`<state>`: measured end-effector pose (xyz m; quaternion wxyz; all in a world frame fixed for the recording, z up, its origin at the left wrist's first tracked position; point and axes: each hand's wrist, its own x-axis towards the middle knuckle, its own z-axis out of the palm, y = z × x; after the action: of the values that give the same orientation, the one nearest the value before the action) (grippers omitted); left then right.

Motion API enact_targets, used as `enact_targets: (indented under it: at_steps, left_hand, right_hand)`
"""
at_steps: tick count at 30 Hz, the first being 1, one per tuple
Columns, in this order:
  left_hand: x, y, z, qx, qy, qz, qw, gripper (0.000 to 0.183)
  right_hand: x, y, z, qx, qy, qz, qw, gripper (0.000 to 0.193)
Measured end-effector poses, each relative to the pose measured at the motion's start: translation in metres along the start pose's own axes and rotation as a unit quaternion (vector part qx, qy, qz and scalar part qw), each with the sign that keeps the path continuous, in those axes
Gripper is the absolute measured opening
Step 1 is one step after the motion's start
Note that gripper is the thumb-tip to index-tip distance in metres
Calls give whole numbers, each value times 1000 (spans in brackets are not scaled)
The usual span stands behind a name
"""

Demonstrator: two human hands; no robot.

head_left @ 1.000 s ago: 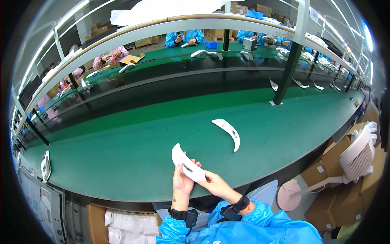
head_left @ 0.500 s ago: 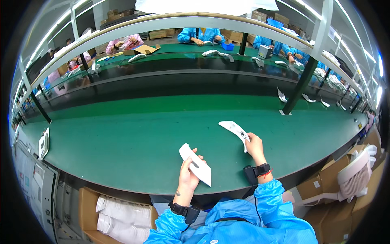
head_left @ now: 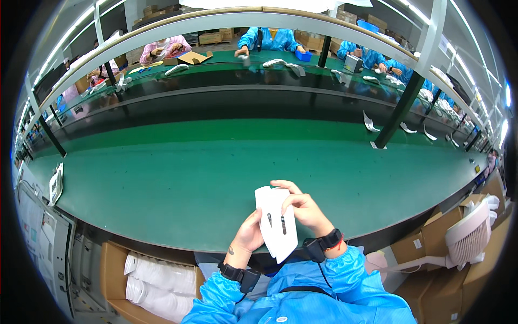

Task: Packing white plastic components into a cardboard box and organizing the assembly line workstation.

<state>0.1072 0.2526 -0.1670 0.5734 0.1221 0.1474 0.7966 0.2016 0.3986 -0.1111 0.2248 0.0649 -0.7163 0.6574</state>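
Two curved white plastic shells are held up together over the table's near edge, overlapping side by side. My left hand (head_left: pixel 249 231) grips the left shell (head_left: pixel 264 197) from its outer side, thumb along its edge. Around the right shell (head_left: pixel 289 238) my right hand (head_left: pixel 306 208) is closed, with its fingers over the upper end. Each shell shows a dark narrow slot on its face. Whether the shells touch along their whole length I cannot tell.
A green worktable (head_left: pixel 162 183) spreads ahead. At lower left stands a carton (head_left: pixel 110 275) of white wrapped parts; a pink fan (head_left: pixel 468 237) and cartons are at right. A dark post (head_left: pixel 399 113) rises from the table, with several white shells behind it. Co-workers sit across.
My right hand has come left and toward me with its shell, bringing it against the one in my left hand. The left shell has turned more upright.
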Motion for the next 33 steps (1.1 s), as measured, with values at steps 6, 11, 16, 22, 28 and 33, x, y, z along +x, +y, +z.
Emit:
enact_targets:
  at_steps: [6, 11, 16, 22, 28, 33]
  left_hand:
    - [1, 0, -4, 141, -51, 19, 988, 66]
    - [-2, 5, -2, 191, -31, 12, 981, 67]
    - [-1, 5, 6, 187, -58, -21, 981, 68]
    - [-2, 5, 11, 237, -70, -106, 963, 67]
    - [-8, 0, 19, 290, -82, -132, 944, 62]
    - [-3, -2, 18, 301, -75, -123, 943, 60]
  right_hand:
    - [14, 15, 0, 8, -15, 26, 1000, 18]
    - [8, 17, -7, 70, -27, 97, 993, 30]
    - [-6, 11, 11, 166, 121, 206, 957, 51]
    - [1, 2, 11, 34, 134, 231, 963, 42]
    - [2, 7, 20, 14, 189, 229, 955, 31]
    - [6, 19, 14, 5, 172, 252, 952, 29]
